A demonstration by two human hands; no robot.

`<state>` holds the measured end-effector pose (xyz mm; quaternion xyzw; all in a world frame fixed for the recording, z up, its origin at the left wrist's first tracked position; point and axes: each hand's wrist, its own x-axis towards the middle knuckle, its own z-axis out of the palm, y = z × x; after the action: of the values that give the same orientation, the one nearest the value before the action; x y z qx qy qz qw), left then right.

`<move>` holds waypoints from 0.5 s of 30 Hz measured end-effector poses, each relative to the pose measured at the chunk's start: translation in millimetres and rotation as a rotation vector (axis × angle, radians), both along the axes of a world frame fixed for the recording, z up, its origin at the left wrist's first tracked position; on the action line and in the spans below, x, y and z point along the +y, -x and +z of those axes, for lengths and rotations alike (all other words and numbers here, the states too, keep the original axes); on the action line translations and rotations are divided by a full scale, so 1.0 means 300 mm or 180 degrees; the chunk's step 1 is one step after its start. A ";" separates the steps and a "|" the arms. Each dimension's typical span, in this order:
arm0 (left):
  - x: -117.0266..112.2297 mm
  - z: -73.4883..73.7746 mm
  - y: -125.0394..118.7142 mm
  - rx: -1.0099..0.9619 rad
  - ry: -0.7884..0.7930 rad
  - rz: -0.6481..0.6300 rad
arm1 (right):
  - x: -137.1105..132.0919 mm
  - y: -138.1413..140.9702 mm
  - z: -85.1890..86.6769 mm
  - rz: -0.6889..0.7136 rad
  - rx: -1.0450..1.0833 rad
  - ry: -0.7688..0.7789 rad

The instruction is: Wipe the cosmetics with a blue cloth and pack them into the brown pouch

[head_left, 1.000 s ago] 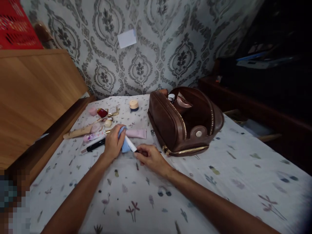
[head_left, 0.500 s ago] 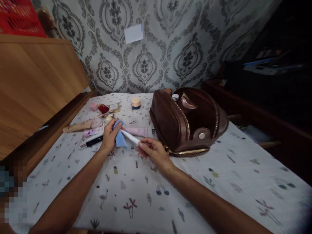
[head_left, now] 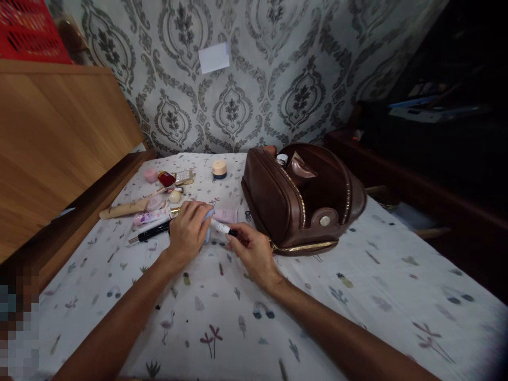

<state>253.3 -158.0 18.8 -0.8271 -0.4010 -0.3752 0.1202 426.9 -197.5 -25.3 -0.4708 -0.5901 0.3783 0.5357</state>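
Observation:
My left hand (head_left: 188,233) is closed over a light blue cloth (head_left: 207,234), most of which is hidden under the fingers. The cloth is wrapped about a slim white cosmetic tube (head_left: 220,227) with a black end. My right hand (head_left: 252,251) pinches that tube near its black end. Beside my left hand lie a black pen-like tube (head_left: 151,232), a pink patterned tube (head_left: 153,217) and a pale pink tube (head_left: 228,215), which is partly behind the hands. Just right of my right hand stands an unzipped brown cosmetic bag (head_left: 265,196).
A cream jar with a dark base (head_left: 219,169) stands near the wall. Further left are a pink jar (head_left: 150,175), a dark red item (head_left: 166,179), a gold-edged packet (head_left: 184,177) and a long beige item (head_left: 123,209). A wooden panel (head_left: 63,121) borders the left side.
My left hand has turned over and moved along the tube with the cloth, its back now facing up. The tube's black end now shows at my right fingers.

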 end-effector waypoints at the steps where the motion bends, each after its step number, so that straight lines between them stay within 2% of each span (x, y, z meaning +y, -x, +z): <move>1: -0.007 -0.002 -0.008 0.0079 -0.0028 -0.0066 | -0.001 -0.001 0.002 -0.0008 -0.0062 -0.0067; 4: -0.029 -0.013 -0.037 0.0298 0.0041 -0.0334 | -0.005 0.001 0.009 0.0030 -0.0261 -0.0349; 7: -0.041 -0.026 -0.054 0.0585 0.0233 -0.0402 | -0.008 0.002 0.012 0.0089 -0.0324 -0.0517; 11: -0.015 -0.039 -0.030 0.0699 0.0436 -0.0191 | -0.001 -0.005 0.007 0.0068 -0.0100 -0.0422; 15: 0.032 -0.042 0.013 0.0389 0.0685 0.0055 | 0.010 -0.013 0.005 -0.0036 0.0192 -0.0283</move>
<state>249.5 -148.4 6.2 -0.8530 -0.4379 -0.2778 0.0582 430.8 -194.5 -23.8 -0.4383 -0.5872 0.3627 0.5758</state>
